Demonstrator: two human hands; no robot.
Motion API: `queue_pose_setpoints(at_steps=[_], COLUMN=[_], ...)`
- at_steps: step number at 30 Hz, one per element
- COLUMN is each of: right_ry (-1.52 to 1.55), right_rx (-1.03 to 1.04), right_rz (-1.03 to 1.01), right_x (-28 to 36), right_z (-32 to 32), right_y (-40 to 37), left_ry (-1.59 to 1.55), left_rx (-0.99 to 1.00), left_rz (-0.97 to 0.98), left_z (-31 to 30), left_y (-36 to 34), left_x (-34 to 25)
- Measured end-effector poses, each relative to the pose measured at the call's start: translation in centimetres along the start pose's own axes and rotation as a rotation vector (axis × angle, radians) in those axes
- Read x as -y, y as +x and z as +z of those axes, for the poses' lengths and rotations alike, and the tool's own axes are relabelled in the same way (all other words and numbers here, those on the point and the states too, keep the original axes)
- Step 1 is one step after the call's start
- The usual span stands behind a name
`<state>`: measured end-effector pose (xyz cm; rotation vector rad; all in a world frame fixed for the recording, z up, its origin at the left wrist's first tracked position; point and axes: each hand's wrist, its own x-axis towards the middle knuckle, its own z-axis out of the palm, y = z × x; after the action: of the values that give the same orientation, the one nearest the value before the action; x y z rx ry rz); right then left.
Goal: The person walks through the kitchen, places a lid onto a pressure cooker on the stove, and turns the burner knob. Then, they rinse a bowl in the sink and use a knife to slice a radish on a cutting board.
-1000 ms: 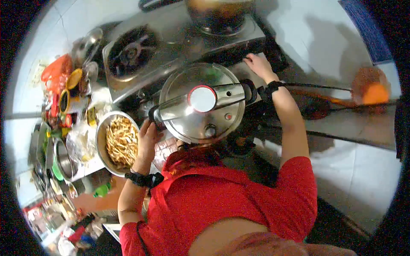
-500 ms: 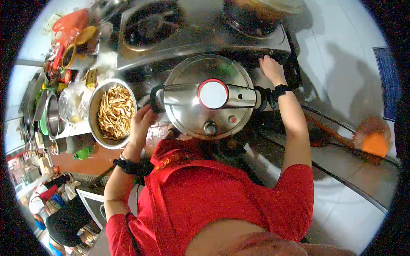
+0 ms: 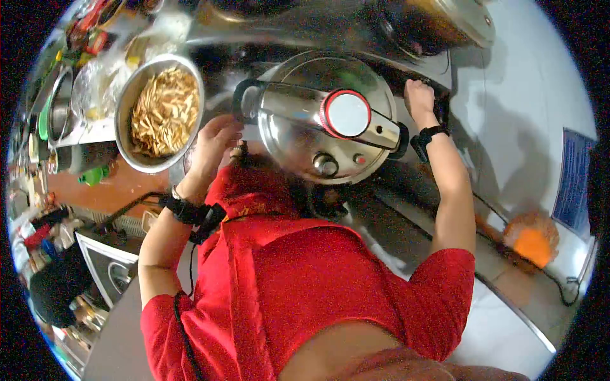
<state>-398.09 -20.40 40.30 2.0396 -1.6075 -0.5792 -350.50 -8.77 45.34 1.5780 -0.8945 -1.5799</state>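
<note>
A large steel pressure cooker [image 3: 292, 136] with a clamped lid and a white, red-rimmed knob [image 3: 347, 114] stands in front of my body. My left hand [image 3: 216, 143] is beside the cooker's black left handle, between it and a steel bowl [image 3: 121, 130] of sliced brown-and-white food [image 3: 165, 111]. Its fingers are bent, and whether they touch anything is unclear. My right hand [image 3: 420, 98] is closed at the front edge of the stove, beyond the cooker's right handle [image 3: 400, 141]. What its fingers hold, if anything, is hidden.
Another pot [image 3: 435, 22] sits at the back right on the stove. Plastic bags [image 3: 95, 89] and a steel basin [image 3: 61, 105] lie at the left. An orange item [image 3: 532, 247] is at the lower right. Another person in dark clothing [image 3: 60, 286] is at the lower left.
The view has shifted and tilted, so the cooker appears higher and further right, and the bowl higher. My right hand looks more tightly closed at the stove's front.
</note>
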Motion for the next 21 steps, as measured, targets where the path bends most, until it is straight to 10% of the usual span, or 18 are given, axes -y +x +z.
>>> queue_pose_setpoints(at_steps=[10, 13, 17, 21], right_ry=[0.115, 0.890, 1.192, 1.427], right_rx=[0.174, 0.082, 0.223, -0.156], right_rz=[0.016, 0.364, 0.600, 0.678], right_x=[-0.5, -0.9, -0.9, 1.3], right_z=[-0.4, 2.7, 3.1, 11.8], right_y=[0.2, -0.4, -1.8, -10.9], left_ry=[-0.065, -0.107, -0.116, 0.017], left_rx=[-0.039, -0.033, -0.011, -0.008], left_rz=[-0.018, 0.043, -0.092, -0.184], left_z=[-3.0, -3.8, -4.6, -6.5], left_y=[-0.9, -1.0, -2.3, -3.3], left_x=[5.3, 6.7, 6.7, 8.4])
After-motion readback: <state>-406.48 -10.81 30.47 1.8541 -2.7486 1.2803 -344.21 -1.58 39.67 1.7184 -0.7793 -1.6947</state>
